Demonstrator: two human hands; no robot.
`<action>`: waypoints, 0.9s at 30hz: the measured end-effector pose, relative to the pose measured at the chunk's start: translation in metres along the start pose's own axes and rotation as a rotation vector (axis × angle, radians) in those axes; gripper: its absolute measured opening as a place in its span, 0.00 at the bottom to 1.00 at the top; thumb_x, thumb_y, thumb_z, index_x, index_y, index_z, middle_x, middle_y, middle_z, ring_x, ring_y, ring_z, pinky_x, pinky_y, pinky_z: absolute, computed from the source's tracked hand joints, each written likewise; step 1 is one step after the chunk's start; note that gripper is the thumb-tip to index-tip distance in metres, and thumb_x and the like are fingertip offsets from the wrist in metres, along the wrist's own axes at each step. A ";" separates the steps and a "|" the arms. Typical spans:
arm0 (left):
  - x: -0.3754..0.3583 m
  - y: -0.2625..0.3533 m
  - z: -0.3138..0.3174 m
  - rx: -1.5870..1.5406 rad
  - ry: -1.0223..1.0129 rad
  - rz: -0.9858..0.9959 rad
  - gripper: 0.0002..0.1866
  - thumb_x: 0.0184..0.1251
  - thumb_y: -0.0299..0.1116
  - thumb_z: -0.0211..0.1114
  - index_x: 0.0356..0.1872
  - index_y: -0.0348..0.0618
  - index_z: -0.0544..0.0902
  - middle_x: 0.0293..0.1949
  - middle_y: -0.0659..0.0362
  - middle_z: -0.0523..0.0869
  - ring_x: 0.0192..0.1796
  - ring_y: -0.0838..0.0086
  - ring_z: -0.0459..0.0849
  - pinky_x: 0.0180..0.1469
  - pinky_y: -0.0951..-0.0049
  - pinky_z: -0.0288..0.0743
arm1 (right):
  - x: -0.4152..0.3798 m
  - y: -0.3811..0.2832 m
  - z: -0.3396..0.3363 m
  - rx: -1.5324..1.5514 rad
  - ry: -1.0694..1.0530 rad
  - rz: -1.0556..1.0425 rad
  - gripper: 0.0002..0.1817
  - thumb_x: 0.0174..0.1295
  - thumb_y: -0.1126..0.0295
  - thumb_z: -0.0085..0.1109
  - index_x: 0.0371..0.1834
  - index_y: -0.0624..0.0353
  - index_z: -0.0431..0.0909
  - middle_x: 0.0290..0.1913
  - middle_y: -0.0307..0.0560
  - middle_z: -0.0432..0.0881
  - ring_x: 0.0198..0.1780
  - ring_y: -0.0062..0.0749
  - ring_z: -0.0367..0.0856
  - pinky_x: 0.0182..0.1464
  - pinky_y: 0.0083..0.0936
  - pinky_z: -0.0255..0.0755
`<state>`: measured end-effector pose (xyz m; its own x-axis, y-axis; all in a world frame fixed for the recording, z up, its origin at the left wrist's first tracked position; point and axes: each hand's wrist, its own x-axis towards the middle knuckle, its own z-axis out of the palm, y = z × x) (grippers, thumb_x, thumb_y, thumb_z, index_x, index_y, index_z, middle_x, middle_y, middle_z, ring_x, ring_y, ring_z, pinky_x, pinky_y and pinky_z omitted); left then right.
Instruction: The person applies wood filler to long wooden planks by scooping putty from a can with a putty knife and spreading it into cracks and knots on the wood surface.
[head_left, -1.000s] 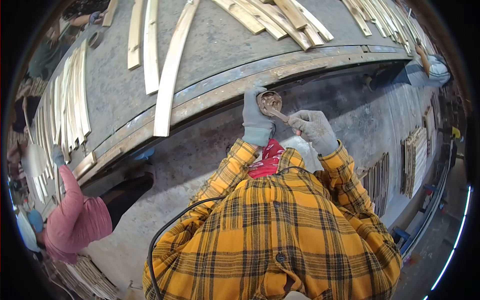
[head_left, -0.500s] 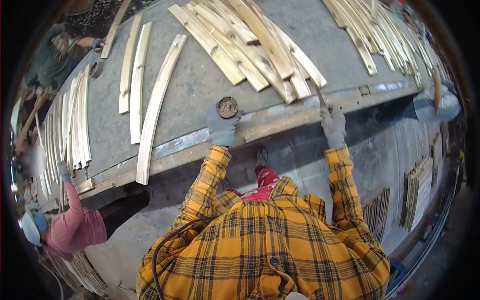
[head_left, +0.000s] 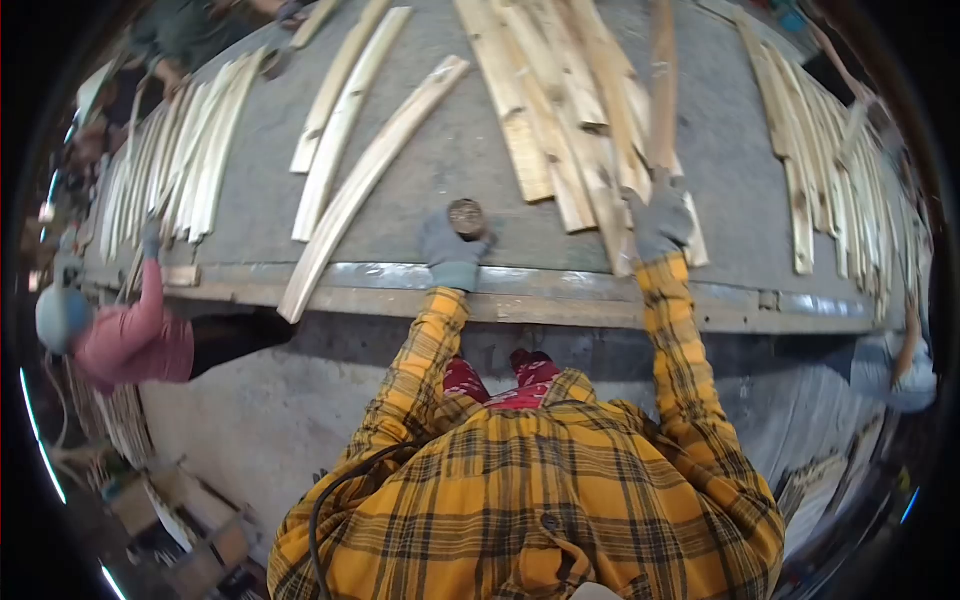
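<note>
My left hand, in a grey glove, is closed around a small round tin of brown, lumpy material, above the near part of the table. My right hand, also gloved, is closed at the near end of a brownish wooden slat that points away from me. It reaches over the right side of a loose pile of pale slats. The thin-bladed tool seen before cannot be made out now; the hand may hide it. A single long slat lies slanted left of the tin, its near end past the table edge.
The grey table has a metal-lined front edge. More slats lie in rows at the left and right. A person in a pink top works at the left; another person's arm shows at the right.
My right hand has moved forward from beyond the table edge onto the slats and now meets a brownish slat. My left hand still holds the tin. The whole view has turned.
</note>
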<state>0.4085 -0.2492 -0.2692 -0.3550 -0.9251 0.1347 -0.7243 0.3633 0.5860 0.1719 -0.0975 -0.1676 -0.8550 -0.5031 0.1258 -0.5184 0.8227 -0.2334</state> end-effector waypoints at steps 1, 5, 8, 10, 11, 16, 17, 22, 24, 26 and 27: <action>0.003 -0.006 -0.004 0.040 -0.026 0.106 0.38 0.34 0.46 0.79 0.50 0.40 0.75 0.46 0.49 0.78 0.53 0.54 0.74 0.56 0.60 0.68 | -0.003 -0.001 0.000 -0.008 -0.005 0.008 0.30 0.53 0.51 0.63 0.58 0.47 0.67 0.53 0.45 0.67 0.40 0.45 0.81 0.38 0.40 0.74; 0.022 -0.098 -0.108 0.333 0.247 0.193 0.35 0.40 0.38 0.71 0.55 0.37 0.71 0.50 0.47 0.76 0.55 0.51 0.72 0.60 0.55 0.64 | -0.026 0.006 -0.007 0.130 0.015 0.021 0.24 0.58 0.57 0.61 0.57 0.48 0.72 0.49 0.48 0.72 0.44 0.45 0.79 0.44 0.39 0.73; 0.049 -0.163 -0.167 0.724 -0.192 -0.190 0.34 0.41 0.46 0.73 0.52 0.44 0.73 0.48 0.50 0.77 0.52 0.53 0.74 0.57 0.57 0.67 | -0.050 0.004 0.022 0.114 0.022 -0.001 0.21 0.60 0.61 0.59 0.57 0.51 0.73 0.46 0.48 0.74 0.42 0.43 0.79 0.44 0.37 0.73; 0.046 -0.184 -0.170 0.597 -0.267 -0.146 0.33 0.41 0.45 0.74 0.51 0.45 0.73 0.47 0.51 0.77 0.52 0.53 0.74 0.56 0.58 0.68 | -0.051 -0.001 0.032 0.186 0.049 -0.175 0.18 0.62 0.67 0.56 0.55 0.53 0.75 0.42 0.47 0.77 0.39 0.39 0.79 0.41 0.31 0.73; 0.042 -0.196 -0.168 0.470 -0.345 -0.110 0.32 0.41 0.45 0.74 0.50 0.46 0.74 0.47 0.51 0.77 0.53 0.53 0.75 0.56 0.59 0.69 | -0.052 -0.008 0.032 0.177 0.051 -0.165 0.18 0.62 0.67 0.56 0.55 0.53 0.75 0.42 0.47 0.77 0.39 0.39 0.79 0.41 0.31 0.73; 0.015 -0.171 -0.206 0.396 -0.438 -0.058 0.33 0.39 0.37 0.71 0.52 0.47 0.70 0.48 0.52 0.76 0.48 0.56 0.78 0.45 0.59 0.76 | -0.070 -0.092 -0.007 0.263 -0.270 -0.300 0.14 0.59 0.68 0.54 0.48 0.48 0.79 0.37 0.43 0.78 0.37 0.38 0.81 0.38 0.30 0.75; 0.010 -0.174 -0.214 0.388 -0.456 -0.047 0.33 0.39 0.37 0.71 0.52 0.47 0.70 0.48 0.52 0.76 0.48 0.56 0.78 0.45 0.59 0.76 | -0.074 -0.100 -0.010 0.249 -0.272 -0.283 0.14 0.59 0.68 0.54 0.48 0.48 0.79 0.37 0.43 0.78 0.37 0.38 0.81 0.38 0.30 0.75; -0.025 -0.178 -0.231 0.297 -0.467 -0.012 0.36 0.41 0.39 0.70 0.56 0.47 0.69 0.45 0.53 0.75 0.45 0.56 0.79 0.42 0.60 0.76 | -0.089 -0.110 -0.024 -0.283 -0.245 -0.438 0.11 0.60 0.69 0.51 0.43 0.49 0.80 0.38 0.42 0.77 0.39 0.36 0.81 0.38 0.31 0.76; -0.022 -0.184 -0.232 0.280 -0.450 0.046 0.37 0.41 0.39 0.71 0.58 0.48 0.68 0.45 0.53 0.75 0.44 0.57 0.80 0.42 0.60 0.76 | -0.093 -0.117 -0.021 -0.389 -0.197 -0.458 0.11 0.60 0.69 0.50 0.43 0.50 0.80 0.39 0.43 0.77 0.41 0.37 0.81 0.38 0.32 0.76; -0.022 -0.188 -0.230 0.265 -0.471 0.017 0.38 0.43 0.40 0.70 0.60 0.48 0.68 0.45 0.53 0.75 0.44 0.57 0.80 0.42 0.61 0.76 | -0.093 -0.121 -0.021 -0.386 -0.192 -0.462 0.14 0.58 0.72 0.50 0.46 0.49 0.80 0.45 0.44 0.78 0.42 0.40 0.81 0.41 0.32 0.76; -0.021 -0.188 -0.229 0.257 -0.472 0.021 0.38 0.43 0.40 0.70 0.60 0.48 0.68 0.45 0.53 0.75 0.44 0.57 0.80 0.42 0.61 0.76 | -0.092 -0.119 -0.017 -0.393 -0.189 -0.460 0.14 0.58 0.72 0.50 0.46 0.49 0.80 0.45 0.44 0.78 0.42 0.40 0.81 0.41 0.32 0.76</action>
<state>0.6875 -0.3231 -0.1992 -0.5548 -0.7889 -0.2643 -0.8147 0.4508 0.3647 0.3125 -0.1445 -0.1349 -0.5450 -0.8368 -0.0518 -0.8293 0.5289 0.1805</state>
